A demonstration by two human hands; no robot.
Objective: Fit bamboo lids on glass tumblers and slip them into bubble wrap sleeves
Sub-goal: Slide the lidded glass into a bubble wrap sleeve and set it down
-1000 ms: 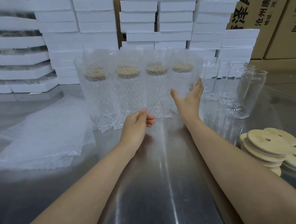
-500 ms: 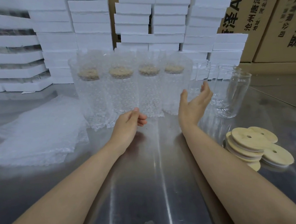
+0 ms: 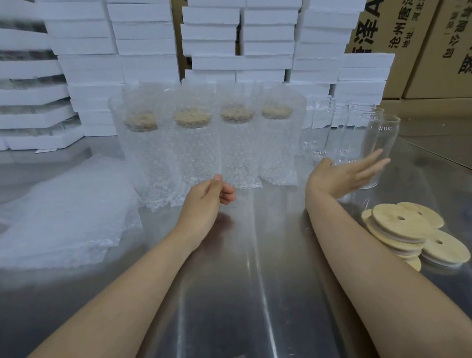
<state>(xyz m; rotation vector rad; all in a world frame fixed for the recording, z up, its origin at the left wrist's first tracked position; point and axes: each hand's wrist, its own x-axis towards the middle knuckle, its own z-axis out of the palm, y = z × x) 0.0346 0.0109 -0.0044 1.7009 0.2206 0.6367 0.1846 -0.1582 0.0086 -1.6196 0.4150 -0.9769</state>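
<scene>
Several glass tumblers with bamboo lids stand in a row inside bubble wrap sleeves (image 3: 238,150) at the middle of the steel table (image 3: 252,303). My left hand (image 3: 205,200) is just in front of the row, fingers curled, thumb tip against a sleeve's lower edge; nothing shows between the fingers. My right hand (image 3: 340,175) is flat with straight fingers, reaching right, fingertips in front of the base of the nearest bare tumbler (image 3: 381,138). More bare tumblers (image 3: 319,128) stand behind it. Loose bamboo lids (image 3: 402,223) lie stacked at the right, beside my right forearm.
A pile of flat bubble wrap sleeves (image 3: 58,216) lies at the left. Stacks of white foam trays (image 3: 147,45) line the back of the table. Cardboard boxes (image 3: 431,33) stand at the back right. The table's right edge runs past the bare tumblers.
My right hand has left the rightmost wrapped tumbler and swung right and down to the nearest bare tumbler. My left hand has stayed at the sleeves' lower edge.
</scene>
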